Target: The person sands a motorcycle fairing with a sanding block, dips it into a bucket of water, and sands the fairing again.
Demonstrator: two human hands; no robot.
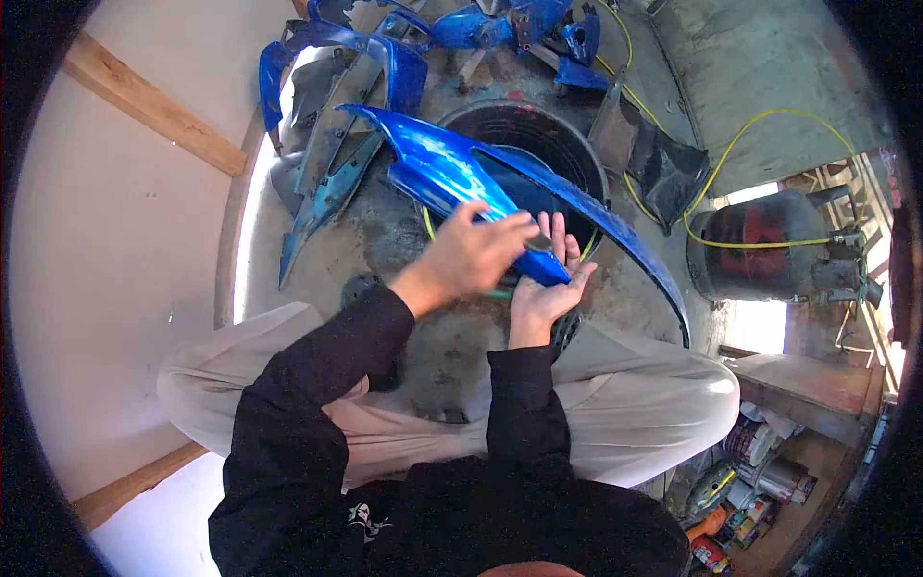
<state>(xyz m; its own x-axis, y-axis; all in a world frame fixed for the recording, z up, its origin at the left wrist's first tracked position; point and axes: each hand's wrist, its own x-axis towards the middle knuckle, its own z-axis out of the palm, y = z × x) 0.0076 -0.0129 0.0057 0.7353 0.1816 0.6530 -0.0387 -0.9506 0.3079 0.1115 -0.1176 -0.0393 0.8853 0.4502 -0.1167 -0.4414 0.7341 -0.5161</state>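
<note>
A long glossy blue plastic body panel (433,159), like a motorcycle fairing, lies at a slant across the middle, its narrow tip pointing toward me. My right hand (550,288) cradles that tip from below, palm up, with the fingers behind it. Over the panel's upper face is my left hand (473,252), slightly blurred, its fingers pressed together. A small dark grey piece (540,240), perhaps sandpaper, shows at its fingertips against the blue surface. From the panel a thin curved blue arm (639,255) sweeps down to the right.
Behind the panel stands a black tub (577,125). More blue body parts (399,72) lie at the far left and far middle. A dark tank (769,245) with a yellow hose (760,115) is at right. Cans and tools (750,481) fill a lower-right shelf.
</note>
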